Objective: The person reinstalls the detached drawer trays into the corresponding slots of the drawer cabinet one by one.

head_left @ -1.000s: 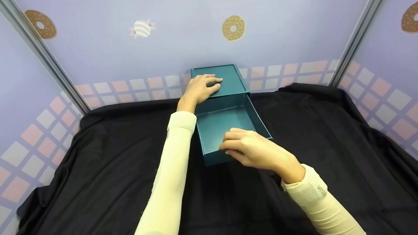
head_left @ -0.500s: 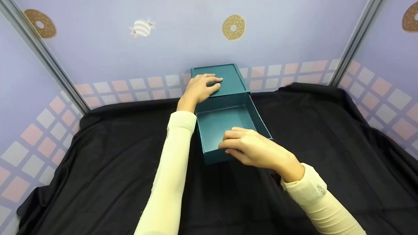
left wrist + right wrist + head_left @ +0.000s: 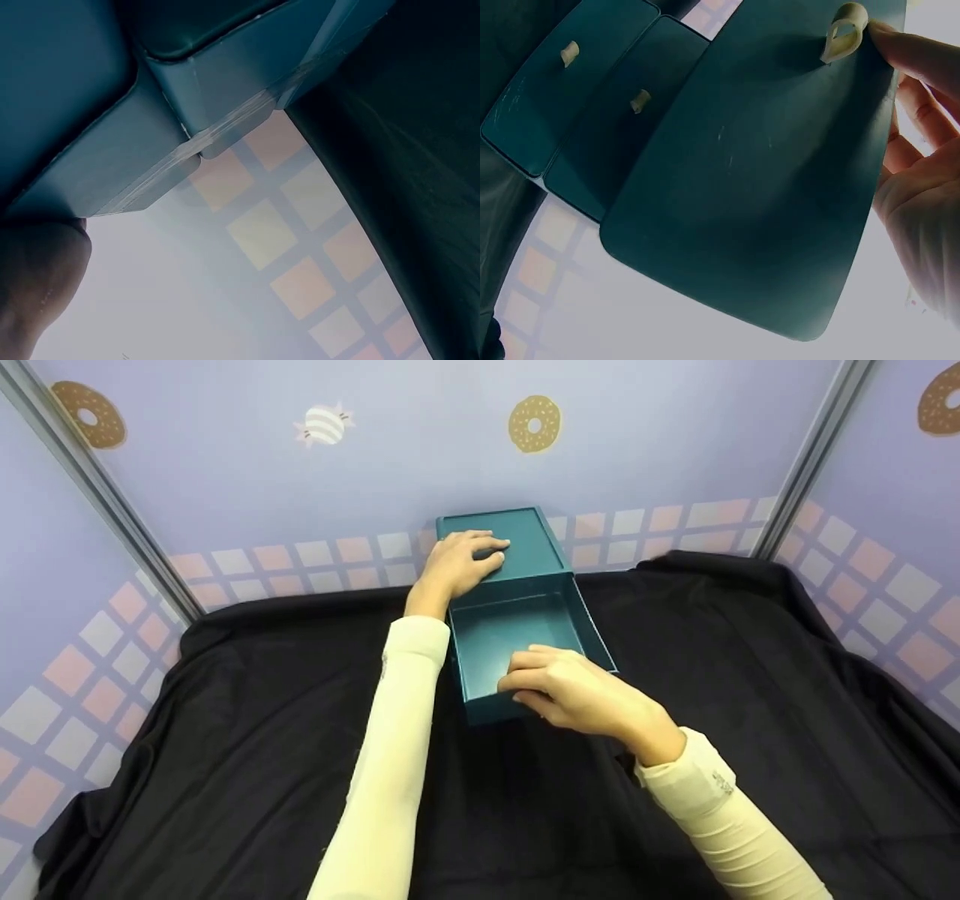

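A teal drawer cabinet point(image 3: 529, 540) stands against the back wall, its top drawer point(image 3: 486, 708) pulled out toward me. Nothing lies on the visible part of the drawer's floor. My left hand point(image 3: 456, 562) rests on the cabinet's top at its left side, fingers spread loosely. With my right hand point(image 3: 574, 690) I grip the drawer's front edge near its right corner. In the right wrist view, the thumb point(image 3: 922, 56) presses the drawer's front panel point(image 3: 742, 180) beside a pale loop pull point(image 3: 853, 13); the other fingers are behind the panel.
Two lower drawers, a middle one point(image 3: 619, 150) and a bottom one point(image 3: 551, 90), sit pushed in, each with a small pale pull. Black cloth point(image 3: 262, 750) covers the table. Patterned lilac walls point(image 3: 420, 450) enclose the back and sides.
The top drawer has slid a little way back into the cabinet, my right hand moving with it. My left hand has stayed in place on the top.
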`<state>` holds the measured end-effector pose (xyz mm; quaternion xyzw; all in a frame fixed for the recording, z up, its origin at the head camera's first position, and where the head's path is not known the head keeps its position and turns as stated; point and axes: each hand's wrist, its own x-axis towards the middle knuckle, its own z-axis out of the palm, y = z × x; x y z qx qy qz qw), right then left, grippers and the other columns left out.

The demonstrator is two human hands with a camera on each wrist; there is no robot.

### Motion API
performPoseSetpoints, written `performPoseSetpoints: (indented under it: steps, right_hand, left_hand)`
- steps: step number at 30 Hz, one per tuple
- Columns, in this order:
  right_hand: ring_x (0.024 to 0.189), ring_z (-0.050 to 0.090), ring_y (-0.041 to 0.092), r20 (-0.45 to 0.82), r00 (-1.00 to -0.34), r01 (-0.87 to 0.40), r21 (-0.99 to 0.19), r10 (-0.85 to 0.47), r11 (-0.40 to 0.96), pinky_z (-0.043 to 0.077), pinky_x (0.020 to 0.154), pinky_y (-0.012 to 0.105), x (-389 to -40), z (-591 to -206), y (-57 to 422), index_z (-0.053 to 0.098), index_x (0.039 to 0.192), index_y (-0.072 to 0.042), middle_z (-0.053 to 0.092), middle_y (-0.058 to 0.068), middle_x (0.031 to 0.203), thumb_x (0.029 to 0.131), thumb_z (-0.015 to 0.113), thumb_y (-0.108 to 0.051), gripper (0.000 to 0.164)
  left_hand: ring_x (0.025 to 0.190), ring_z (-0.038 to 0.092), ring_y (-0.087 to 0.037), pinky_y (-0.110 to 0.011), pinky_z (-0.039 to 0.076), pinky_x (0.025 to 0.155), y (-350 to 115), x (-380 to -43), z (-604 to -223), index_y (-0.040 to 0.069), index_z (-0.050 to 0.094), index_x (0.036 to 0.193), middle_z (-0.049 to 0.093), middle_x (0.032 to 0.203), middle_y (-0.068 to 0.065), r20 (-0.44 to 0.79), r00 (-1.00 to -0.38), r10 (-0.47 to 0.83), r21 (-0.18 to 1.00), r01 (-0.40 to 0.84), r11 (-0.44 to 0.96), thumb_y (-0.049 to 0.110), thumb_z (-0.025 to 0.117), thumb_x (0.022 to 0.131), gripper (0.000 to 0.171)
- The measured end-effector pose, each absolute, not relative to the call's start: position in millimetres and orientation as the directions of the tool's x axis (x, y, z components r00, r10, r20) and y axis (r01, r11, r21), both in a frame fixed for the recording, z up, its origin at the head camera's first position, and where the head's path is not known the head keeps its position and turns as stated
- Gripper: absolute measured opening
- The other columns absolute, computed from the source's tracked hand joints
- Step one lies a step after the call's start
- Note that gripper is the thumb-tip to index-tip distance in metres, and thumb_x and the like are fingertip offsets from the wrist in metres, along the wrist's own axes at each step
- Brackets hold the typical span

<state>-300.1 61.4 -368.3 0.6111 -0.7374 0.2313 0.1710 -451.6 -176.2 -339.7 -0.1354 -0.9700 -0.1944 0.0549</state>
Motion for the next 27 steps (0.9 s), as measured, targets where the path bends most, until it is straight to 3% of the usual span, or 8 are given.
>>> performPoseSetpoints:
  steps: [9, 20, 27]
  right_hand:
    - [0.09, 0.062, 0.021, 0.559, -0.2, -0.98, -0.109, -0.805, 0.168, 0.056, 0.083, 0.037, -307, -368, 56, 0.077, 0.113, -0.008, 0.064, 0.004, 0.1, 0.096, 0.07, 0.007, 0.023]
    - [0.092, 0.063, 0.021, 0.595, -0.231, -0.969, -0.065, -0.77, 0.24, 0.057, 0.086, 0.036, -318, -365, 50, 0.076, 0.11, -0.007, 0.064, 0.004, 0.101, 0.099, 0.071, 0.002, 0.016]
    - [0.093, 0.061, 0.023, 0.621, -0.276, -0.949, -0.054, -0.733, 0.312, 0.056, 0.084, 0.035, -331, -368, 42, 0.075, 0.113, -0.006, 0.064, 0.005, 0.101, 0.1, 0.07, 0.0, 0.014]
  left_hand:
    - [0.161, 0.023, -0.027, -0.051, 0.013, 0.133, -176, -452, -336, 0.039, 0.051, 0.158, 0.033, 0.173, 0.005, 0.122, -0.956, 0.267, 0.341, 0.293, 0.893, 0.05, 0.043, 0.113, 0.048]
    - [0.162, 0.02, -0.029, -0.054, 0.011, 0.132, -177, -453, -332, 0.039, 0.044, 0.163, 0.028, 0.175, 0.002, 0.075, -0.952, 0.297, 0.32, 0.305, 0.897, 0.05, 0.038, 0.114, 0.051]
    - [0.162, 0.019, -0.029, -0.055, 0.009, 0.132, -177, -453, -332, 0.039, 0.043, 0.163, 0.027, 0.175, 0.003, 0.061, -0.951, 0.302, 0.318, 0.306, 0.897, 0.051, 0.038, 0.114, 0.051]
